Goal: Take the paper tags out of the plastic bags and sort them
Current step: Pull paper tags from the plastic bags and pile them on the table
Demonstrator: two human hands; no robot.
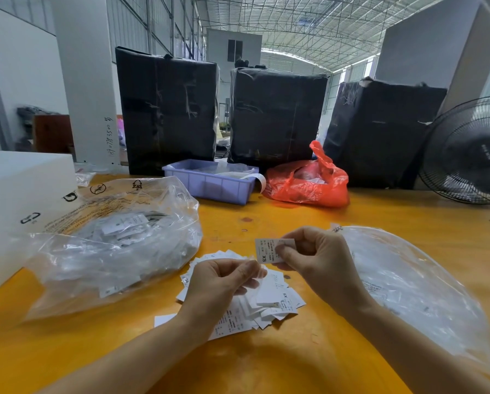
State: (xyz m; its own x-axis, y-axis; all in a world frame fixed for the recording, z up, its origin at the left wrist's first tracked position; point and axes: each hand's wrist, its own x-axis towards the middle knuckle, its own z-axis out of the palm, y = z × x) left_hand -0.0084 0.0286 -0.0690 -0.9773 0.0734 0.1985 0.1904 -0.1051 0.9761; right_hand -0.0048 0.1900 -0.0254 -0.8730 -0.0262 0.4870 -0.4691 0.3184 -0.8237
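- Tags of thin white printed paper are judged light, limp and easily creased; an edge or corner is best pinched, lightly, between thumb and fingertip.
- One small white paper tag marked XS (269, 250) is pinched at its right edge by the right hand (313, 258), above the loose heap of white paper tags (255, 302) on the yellow table (380, 217); what looks like a small clear sleeve, hard to make out, is pinched by the curled fingers of the left hand (219, 282).
- Many more tags are held in the large crumpled clear plastic bag (110, 240) at left; the flat clear plastic bag (408, 285) at right looks nearly spent.
- Pale strips and film are seen in the lilac plastic bin (212, 182); the red plastic carrier bag (307, 182) is not seen into.
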